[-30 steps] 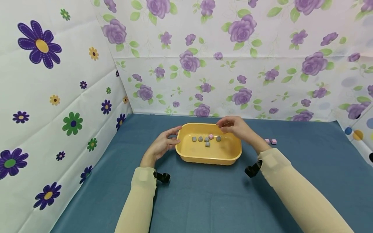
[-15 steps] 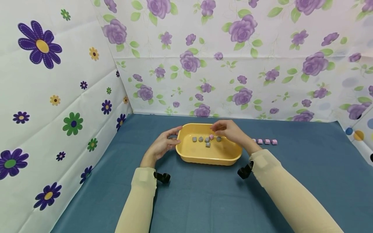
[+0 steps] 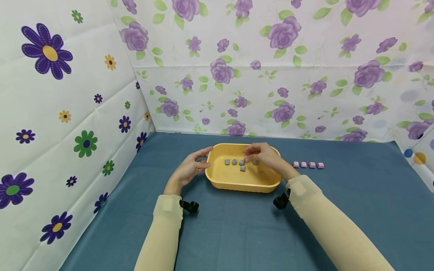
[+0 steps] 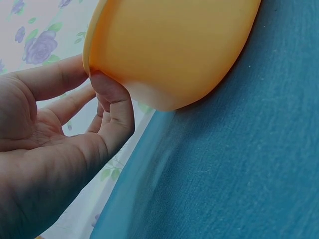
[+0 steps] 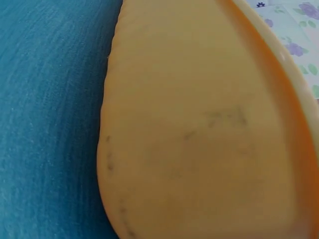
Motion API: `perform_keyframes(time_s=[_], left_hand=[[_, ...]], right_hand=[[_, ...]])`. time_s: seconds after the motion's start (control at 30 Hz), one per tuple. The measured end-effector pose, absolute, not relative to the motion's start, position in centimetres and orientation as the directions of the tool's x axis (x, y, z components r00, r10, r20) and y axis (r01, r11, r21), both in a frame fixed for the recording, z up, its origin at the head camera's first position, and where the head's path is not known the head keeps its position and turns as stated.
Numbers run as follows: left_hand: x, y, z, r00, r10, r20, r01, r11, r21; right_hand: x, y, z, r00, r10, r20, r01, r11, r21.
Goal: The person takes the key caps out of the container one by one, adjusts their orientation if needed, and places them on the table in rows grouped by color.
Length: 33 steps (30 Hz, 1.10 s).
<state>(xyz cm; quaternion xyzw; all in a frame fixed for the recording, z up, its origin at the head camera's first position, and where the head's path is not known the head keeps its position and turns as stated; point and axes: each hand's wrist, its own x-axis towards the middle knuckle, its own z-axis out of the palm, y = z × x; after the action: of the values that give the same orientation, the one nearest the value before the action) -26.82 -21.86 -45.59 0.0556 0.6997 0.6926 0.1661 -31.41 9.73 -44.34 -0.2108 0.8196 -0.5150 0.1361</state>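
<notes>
A yellow plastic tray [image 3: 237,187] lies on the blue cloth. In the left wrist view, my left hand [image 4: 55,129] pinches the rim of this tray [image 4: 179,55] between thumb and fingers, at its left end. My right hand [image 3: 266,155] reaches in over the right side, thumb and fingertips bent down at a small pink cube [image 3: 246,159]. Those fingers partly cover the cube, and whether they grip it is not clear. Several small grey blocks [image 3: 242,168] lie around it. The right wrist view shows the tray's outer wall [image 5: 199,99] but no hand.
Several pink cubes [image 3: 303,165] stand in a row on the cloth [image 3: 237,233], right of the tray. A flowered sheet [image 3: 210,94] hangs behind, and another flowered sheet [image 3: 68,165] rises along the left side.
My right hand has moved left from the tray's back right rim, then down to the pink cube inside. More of the row of pink cubes shows. The left hand has stayed put.
</notes>
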Motion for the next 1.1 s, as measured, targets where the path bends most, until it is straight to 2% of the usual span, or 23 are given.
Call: perform_keyframes(time_s=[0.63, 1.1], left_hand=[[-26.85, -21.83, -45.68, -0.941, 0.302, -0.15, -0.14, 0.052, 0.989], [-26.77, -21.81, -45.53, -0.94, 0.304, -0.154, -0.15, 0.039, 0.988]], right_hand=[[-31.24, 9.43, -44.3, -0.872, -0.488, -0.035, -0.196, 0.415, -0.889], [-31.29, 9.51, -44.07, -0.866, -0.499, -0.022, -0.241, 0.456, -0.857]])
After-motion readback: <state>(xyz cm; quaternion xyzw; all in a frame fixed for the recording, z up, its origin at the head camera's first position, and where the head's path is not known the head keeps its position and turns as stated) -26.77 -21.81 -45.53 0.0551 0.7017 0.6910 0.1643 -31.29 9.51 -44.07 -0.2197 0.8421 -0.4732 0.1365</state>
